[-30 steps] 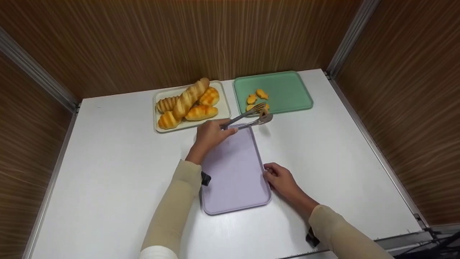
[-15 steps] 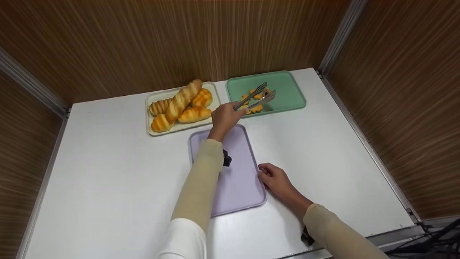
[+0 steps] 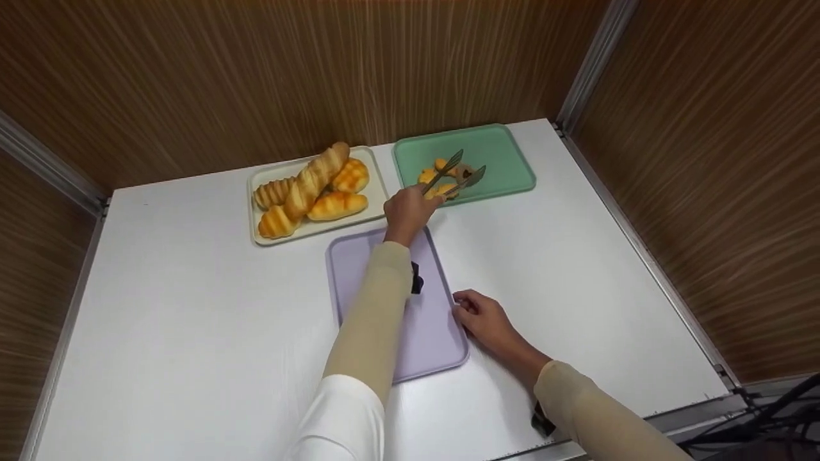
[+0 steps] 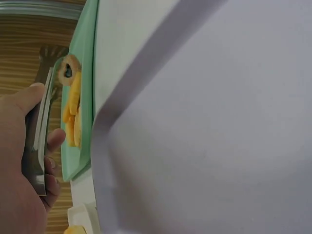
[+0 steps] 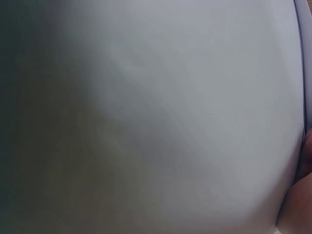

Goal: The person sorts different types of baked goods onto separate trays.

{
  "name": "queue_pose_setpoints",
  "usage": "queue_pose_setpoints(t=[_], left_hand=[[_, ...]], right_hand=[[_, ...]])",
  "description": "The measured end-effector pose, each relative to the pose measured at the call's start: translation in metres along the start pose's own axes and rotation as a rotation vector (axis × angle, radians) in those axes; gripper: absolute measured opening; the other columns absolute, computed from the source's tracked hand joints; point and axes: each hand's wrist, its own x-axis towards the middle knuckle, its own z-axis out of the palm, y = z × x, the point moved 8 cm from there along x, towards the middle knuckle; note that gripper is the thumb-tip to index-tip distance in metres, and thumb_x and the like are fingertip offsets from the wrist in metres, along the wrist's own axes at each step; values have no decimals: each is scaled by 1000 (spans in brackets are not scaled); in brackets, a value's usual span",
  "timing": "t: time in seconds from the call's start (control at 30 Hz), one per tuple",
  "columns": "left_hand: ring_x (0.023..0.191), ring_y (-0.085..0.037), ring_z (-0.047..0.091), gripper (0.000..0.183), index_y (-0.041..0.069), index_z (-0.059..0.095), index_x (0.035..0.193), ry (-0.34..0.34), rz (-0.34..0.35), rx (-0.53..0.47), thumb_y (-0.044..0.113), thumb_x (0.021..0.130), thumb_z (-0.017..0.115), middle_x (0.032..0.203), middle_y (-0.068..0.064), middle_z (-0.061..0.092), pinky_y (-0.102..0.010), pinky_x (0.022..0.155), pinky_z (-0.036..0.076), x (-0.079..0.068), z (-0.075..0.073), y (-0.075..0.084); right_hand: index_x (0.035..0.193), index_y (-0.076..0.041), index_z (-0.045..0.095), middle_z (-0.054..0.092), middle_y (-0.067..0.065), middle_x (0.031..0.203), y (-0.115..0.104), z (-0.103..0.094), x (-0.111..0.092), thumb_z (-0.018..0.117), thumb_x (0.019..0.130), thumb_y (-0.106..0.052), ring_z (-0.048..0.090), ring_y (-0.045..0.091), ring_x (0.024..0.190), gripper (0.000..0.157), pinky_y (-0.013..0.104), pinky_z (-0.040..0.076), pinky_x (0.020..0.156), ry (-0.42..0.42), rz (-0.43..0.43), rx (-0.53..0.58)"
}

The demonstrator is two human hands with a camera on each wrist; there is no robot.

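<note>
In the head view my left hand (image 3: 410, 210) grips metal tongs (image 4: 34, 155), reaching across the lilac tray (image 3: 435, 333) to the green tray (image 3: 503, 160). The prongs stand apart, with a small brown doughnut (image 3: 466, 171) between their tips, low over the green tray; its dark hole shows in the left wrist view too. Beside it are several small orange fish-shaped biscuits (image 3: 425, 175), partly hidden by the tongs. My right hand (image 3: 488, 323) holds the right rim of the lilac tray with curled fingers; most of that grip is out of the right wrist view.
A cream tray (image 3: 381, 186) at the back left carries several breads, with a long twisted loaf (image 3: 314, 182) lying over the others. Wood-grain walls (image 3: 256, 77) enclose the back and sides of the white table (image 3: 192, 320). Cables (image 3: 769, 422) hang at the front right corner.
My left hand has carried the tongs and doughnut back and right, from above the lilac tray's far end onto the green tray; the doughnut is now lower. My right hand stays at the rim.
</note>
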Motion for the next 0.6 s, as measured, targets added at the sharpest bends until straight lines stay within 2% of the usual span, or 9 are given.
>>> queue_pose_setpoints(t=[0.1, 0.17, 0.3, 0.4, 0.5, 0.6], left_hand=[[91, -16, 65, 51, 16, 72, 125, -5, 7, 4, 53, 90, 70, 105, 0, 76, -40, 84, 43, -2, -1, 2], [89, -16, 65, 51, 18, 72, 124, 1, 16, 4, 55, 90, 69, 103, 0, 75, -41, 82, 43, -5, -8, -1], [99, -18, 67, 58, 24, 67, 133, 23, 33, -11, 60, 89, 67, 112, 1, 75, -43, 86, 44, -20, -25, -7], [98, -19, 68, 59, 27, 66, 135, 49, 63, -9, 63, 88, 66, 109, 2, 76, -42, 84, 45, -43, -37, -11], [84, -18, 66, 47, 27, 71, 118, 88, 115, 15, 63, 89, 65, 94, 5, 73, -40, 73, 46, -73, -50, -16], [75, -17, 63, 40, 27, 69, 106, 129, 152, 27, 63, 89, 65, 91, 4, 73, -39, 66, 43, -104, -64, -24]], right_hand=[[115, -4, 71, 62, 2, 89, 0, 0, -1, 67, 94, -9, 54, 12, 81, 23, 20, 45, 72, -2, -1, -2], [116, -3, 70, 62, 3, 90, -1, 2, 0, 67, 93, -9, 53, 12, 81, 24, 19, 44, 71, -5, -7, 9], [116, -3, 70, 62, 3, 91, -2, 3, 1, 67, 94, -9, 53, 11, 79, 23, 19, 45, 68, -15, -1, 24], [116, -4, 70, 62, 2, 90, -1, 2, -1, 66, 95, -9, 54, 11, 77, 23, 20, 46, 66, -25, 17, 24], [117, -4, 70, 62, 2, 89, 1, 2, -1, 65, 95, -9, 55, 11, 73, 23, 20, 47, 64, -27, 23, 26], [117, -4, 70, 62, 2, 87, 1, 1, 0, 64, 95, -9, 54, 10, 70, 23, 20, 46, 61, -19, 15, 32]])
